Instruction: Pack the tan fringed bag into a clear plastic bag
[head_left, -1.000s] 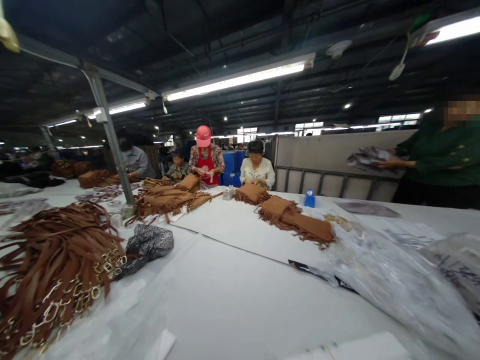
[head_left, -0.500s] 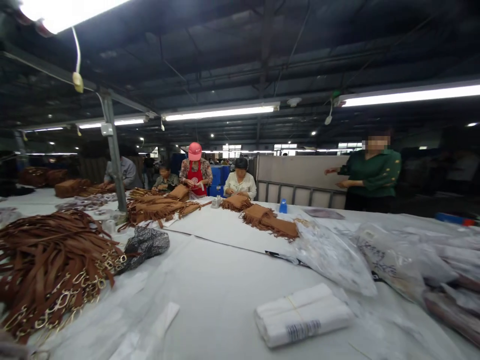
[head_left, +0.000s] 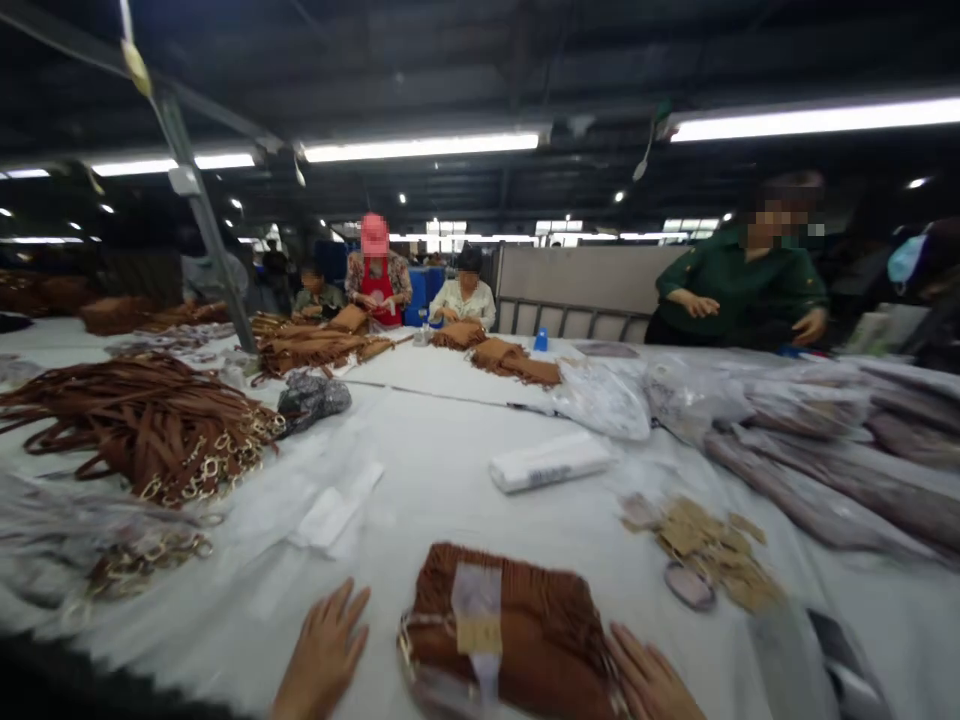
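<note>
A brown fringed bag (head_left: 540,640) lies on the white-covered table in front of me, with a pale strip and a tan tag (head_left: 478,635) on top. Clear plastic and gold-coloured metal show at its left end. My left hand (head_left: 324,640) is just left of the bag, apart from it, palm down with the fingers stretched out. At the bag's right end, my right hand (head_left: 651,675) has its fingers extended along the side; it seems to touch the bag. Neither hand grips anything.
Brown straps with gold clasps (head_left: 165,420) are heaped at left. A white packet (head_left: 551,462) lies beyond the bag, tan tags (head_left: 712,545) to its right. Plastic-wrapped bundles (head_left: 825,450) cover the right side. Several people work across the table, one in green (head_left: 750,280).
The view has tipped down, bringing the brown bag, the tan tags and both my hands into sight. The person in green has leaned over and lowered their arms.
</note>
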